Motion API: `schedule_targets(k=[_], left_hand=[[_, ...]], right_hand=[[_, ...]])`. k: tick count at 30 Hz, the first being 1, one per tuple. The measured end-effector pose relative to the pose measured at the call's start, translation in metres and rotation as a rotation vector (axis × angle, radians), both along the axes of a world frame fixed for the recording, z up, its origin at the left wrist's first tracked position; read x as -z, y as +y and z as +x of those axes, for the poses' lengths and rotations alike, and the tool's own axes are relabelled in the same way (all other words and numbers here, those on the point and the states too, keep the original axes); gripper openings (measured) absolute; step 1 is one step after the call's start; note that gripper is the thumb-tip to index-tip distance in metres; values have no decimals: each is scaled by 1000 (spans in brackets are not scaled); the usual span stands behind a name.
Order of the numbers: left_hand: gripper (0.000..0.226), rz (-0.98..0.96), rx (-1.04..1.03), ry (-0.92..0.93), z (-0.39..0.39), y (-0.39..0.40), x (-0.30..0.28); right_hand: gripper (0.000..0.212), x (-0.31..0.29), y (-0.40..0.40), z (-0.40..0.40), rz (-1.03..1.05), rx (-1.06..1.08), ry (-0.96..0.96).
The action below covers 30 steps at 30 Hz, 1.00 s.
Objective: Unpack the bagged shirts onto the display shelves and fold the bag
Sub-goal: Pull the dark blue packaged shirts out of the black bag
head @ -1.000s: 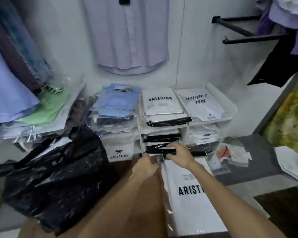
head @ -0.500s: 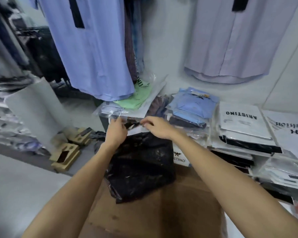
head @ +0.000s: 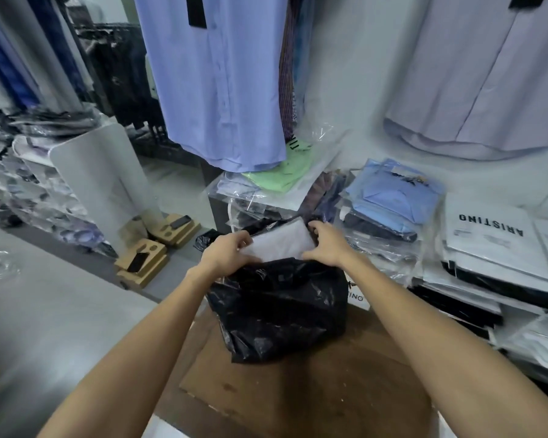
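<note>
Head view:

- Crumpled black plastic bag [head: 282, 308]: stands at centre on a brown cardboard sheet [head: 314, 390], mouth open toward the far side; bulk suggests more contents, though the inside is hidden.
- White folded shirt in clear plastic wrap [head: 282, 243]: halfway out of the bag mouth, tilted, its near edge below the bag rim.
- Left hand [head: 227, 254]: fingers curled over the packet's left edge, gripping it; the thumb cannot be seen.
- Right hand [head: 325, 243]: fingers curled round the packet's right far corner, palm resting on the bag rim.
- Handling judgement: draw the packet straight up and toward the body with both sides level, so the slippery wrap does not snag the bag rim or drag the bag along. The wrap is likely slick; grip the edges, not the face.
- White bagged shirt with black lettering [head: 494, 238]: on top of a stack on the white display shelves [head: 519, 306], far right; a likely destination, reached by carrying the packet rightward.
- Light-blue folded shirts in clear wrap [head: 393, 197]: stacked just right of the bag; keep the lifted packet above them.
- Green folded shirt in clear wrap [head: 279, 175]: beyond the bag, under a hanging lilac-blue shirt [head: 215, 80].
</note>
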<state>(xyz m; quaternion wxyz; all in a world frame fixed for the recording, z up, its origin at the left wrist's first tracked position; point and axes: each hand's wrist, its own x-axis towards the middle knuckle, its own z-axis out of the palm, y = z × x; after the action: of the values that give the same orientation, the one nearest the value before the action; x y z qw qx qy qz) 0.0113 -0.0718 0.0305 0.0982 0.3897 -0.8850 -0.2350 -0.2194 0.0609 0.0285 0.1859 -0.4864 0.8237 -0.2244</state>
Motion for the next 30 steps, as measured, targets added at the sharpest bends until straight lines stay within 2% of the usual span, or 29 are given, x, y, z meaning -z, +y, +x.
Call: schedule_targets(k=[2,4,5,7,8,10,14,16,19,22,24,26,30], left_hand=[[37,5,63,100,4,3,-12],[32,86,71,236,7,8,-27],[30,147,60,305,9,10,-34],[26,259,22,443,15,13,-47],[26,309,1,514,17,14,-54],[28,413,-55,677,20,19,-72],[27,509,-133,922,16,22,-108],[27,493,-147,1010,13,21,-122],[24,431,-156,1125,9,18,-141],[15,549,-128,1101,10,10,-147],[19,601,-52,956,13,6,-139],[33,571,20,838,11,8,-129],[39,510,-6,785,-4,25,-133]], right_hand=[[115,-7,0,-5,-12,-4,-68],[130,-12,1,-11,-34,26,-278],[124,-14,3,-15,-57,34,-396],[87,-22,6,-23,-125,49,-571],[70,-27,10,-26,-153,61,-624],[52,-40,19,-31,-133,30,-692],[42,-54,28,-27,18,-86,-685],[42,-58,25,-20,-102,-81,-697],[46,-76,19,-10,-428,-24,-833],[48,-104,19,-7,-621,16,-878],[33,-119,21,-9,-667,20,-868],[22,-132,24,-9,-694,26,-857],[31,-144,31,-7,-737,61,-916]])
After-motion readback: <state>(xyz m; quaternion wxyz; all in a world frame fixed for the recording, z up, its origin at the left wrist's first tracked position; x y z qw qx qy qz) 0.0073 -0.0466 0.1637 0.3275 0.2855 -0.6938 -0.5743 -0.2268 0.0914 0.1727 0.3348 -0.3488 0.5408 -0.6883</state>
